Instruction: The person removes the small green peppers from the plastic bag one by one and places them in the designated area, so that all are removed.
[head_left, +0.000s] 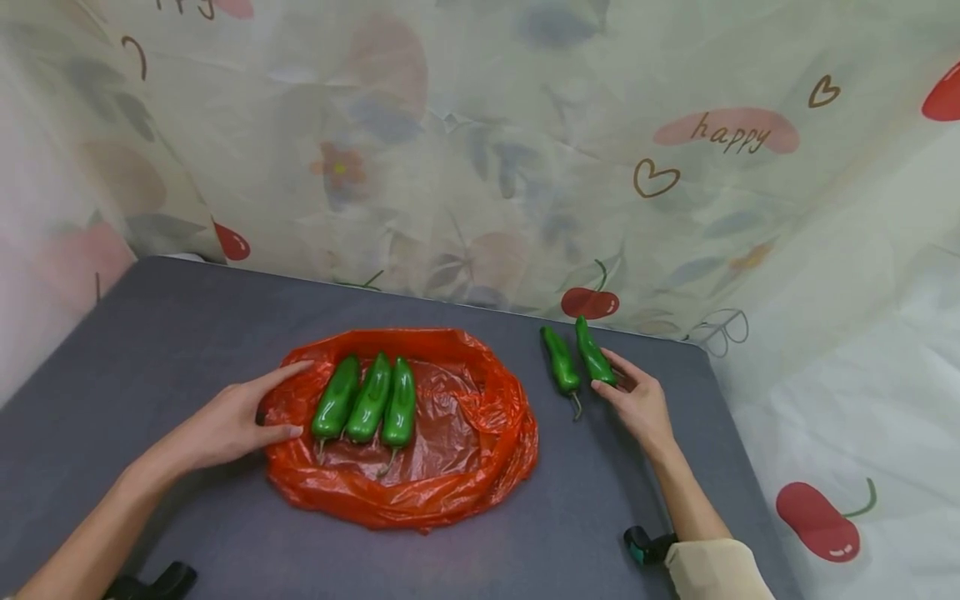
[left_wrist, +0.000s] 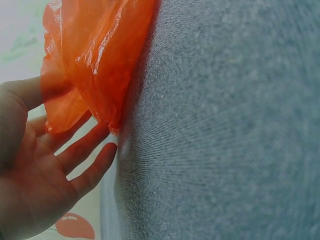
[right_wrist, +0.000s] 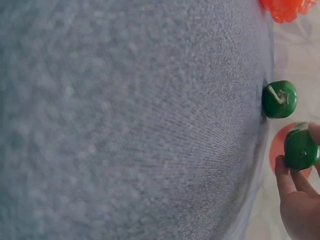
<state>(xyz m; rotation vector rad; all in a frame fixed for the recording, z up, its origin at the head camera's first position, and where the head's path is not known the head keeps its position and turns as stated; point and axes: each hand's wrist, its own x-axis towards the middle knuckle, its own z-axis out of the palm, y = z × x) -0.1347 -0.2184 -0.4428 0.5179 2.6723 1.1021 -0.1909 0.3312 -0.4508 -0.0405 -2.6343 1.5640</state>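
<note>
In the head view my left hand (head_left: 240, 417) is at the left side of a red plastic bag (head_left: 397, 508), its thumb and forefinger reaching over the rim. The left wrist view shows that hand's fingers extended and spread against the thin plastic. Inside the bag, three green chili peppers (head_left: 370, 404) lie side by side on the left. To the right of the bag, my right hand (head_left: 641, 408) pinches another green pepper (head_left: 592, 354) by its near end between thumb and fingers. In the right wrist view it sits higher than the loose green pepper (head_left: 560, 360) lying beside it on the table.
A dark grey cloth (head_left: 600, 475) covers the table. Along its back edge hangs a pale printed curtain (head_left: 465, 167), with more of it at both sides. Dark wrist straps (head_left: 647, 546) show near both forearms.
</note>
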